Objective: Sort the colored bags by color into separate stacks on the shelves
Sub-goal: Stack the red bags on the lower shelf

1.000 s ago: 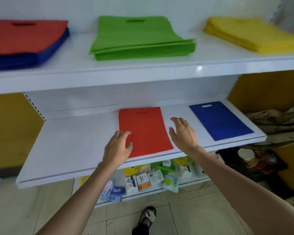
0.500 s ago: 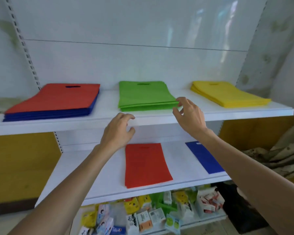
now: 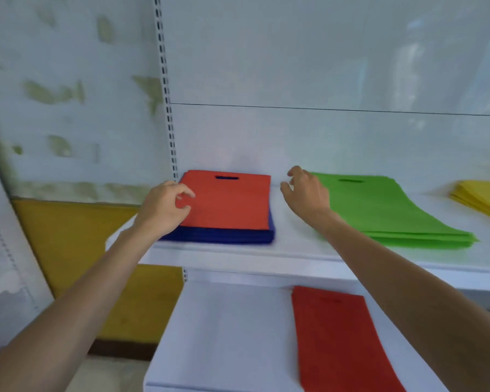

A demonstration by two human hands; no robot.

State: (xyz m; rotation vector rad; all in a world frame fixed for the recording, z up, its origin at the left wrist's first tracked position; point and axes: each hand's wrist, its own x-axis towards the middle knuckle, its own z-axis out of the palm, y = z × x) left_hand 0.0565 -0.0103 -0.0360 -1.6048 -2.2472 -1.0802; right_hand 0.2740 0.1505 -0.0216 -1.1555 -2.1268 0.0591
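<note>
On the upper shelf (image 3: 292,251) a red bag (image 3: 229,205) lies on top of a stack of blue bags (image 3: 224,236). My left hand (image 3: 164,206) hovers at the red bag's left edge, fingers curled and apart, holding nothing. To the right of that stack, my right hand (image 3: 306,190) is over bare shelf with spread fingers. A stack of green bags (image 3: 385,210) lies beside it, and a yellow stack (image 3: 481,198) shows at the far right. A single red bag (image 3: 340,340) lies on the lower shelf (image 3: 227,335).
A slotted metal upright (image 3: 166,89) runs up the white back panel left of the stacks. A yellow and white wall (image 3: 74,250) lies further left.
The view swung up and to the left. Both hands rose from the lower shelf's red bag to the upper shelf and now flank the red-topped blue stack. The blue bag on the lower shelf left view.
</note>
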